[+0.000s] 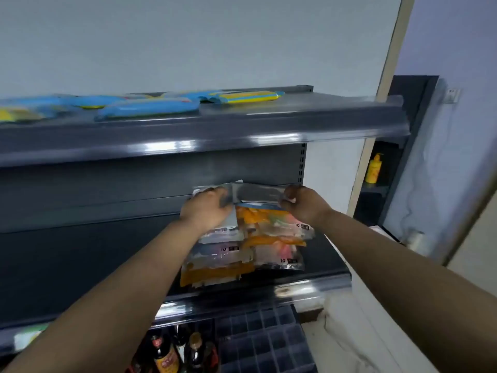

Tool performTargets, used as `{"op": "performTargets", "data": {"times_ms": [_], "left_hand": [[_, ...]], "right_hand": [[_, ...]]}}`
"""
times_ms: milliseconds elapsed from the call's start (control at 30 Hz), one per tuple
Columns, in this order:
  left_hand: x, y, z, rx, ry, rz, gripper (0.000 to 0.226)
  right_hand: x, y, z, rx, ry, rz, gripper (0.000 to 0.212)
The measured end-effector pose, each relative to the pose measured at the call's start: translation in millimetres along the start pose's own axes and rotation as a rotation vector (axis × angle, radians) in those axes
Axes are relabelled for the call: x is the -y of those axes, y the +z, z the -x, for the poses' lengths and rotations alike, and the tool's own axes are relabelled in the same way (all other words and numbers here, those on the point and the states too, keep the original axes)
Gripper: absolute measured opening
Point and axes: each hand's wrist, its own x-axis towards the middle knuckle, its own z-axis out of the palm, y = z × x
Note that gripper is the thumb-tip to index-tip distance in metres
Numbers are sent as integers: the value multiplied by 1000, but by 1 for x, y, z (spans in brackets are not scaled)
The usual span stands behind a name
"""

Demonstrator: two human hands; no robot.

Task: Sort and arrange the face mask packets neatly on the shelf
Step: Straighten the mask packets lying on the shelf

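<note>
left hand (207,208) and right hand (304,204) each closed in a grip on an end of a grey mask packet (255,192), held over stacked packets (242,249) on the middle shelf (317,267), blue packets (148,107) scattered on the upper shelf (295,122), bottles (166,354) below

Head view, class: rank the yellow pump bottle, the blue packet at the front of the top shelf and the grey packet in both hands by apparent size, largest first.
1. blue packet
2. grey packet, partly covered by the hands, so this order is unsure
3. yellow pump bottle, farther back, so nearness may mislead
</note>
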Motion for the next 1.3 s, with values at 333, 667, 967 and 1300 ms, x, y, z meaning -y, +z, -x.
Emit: {"op": "performTargets", "data": {"times_ms": [333,667,967,1300], "left_hand": [[3,31,-37,40,-73,173,36],[-1,43,-39,24,-112,290,20],[-4,44,-37,3,-182,287,26],[-36,56,-44,-21,-224,152,36]], "right_hand": [[-34,8,-52,105,235,-57,52],[-44,7,-58,129,307,-497,43],[-55,-7,-53,-28,308,-967,18],[-96,-22,-54,-134,489,-1405,36]]}}
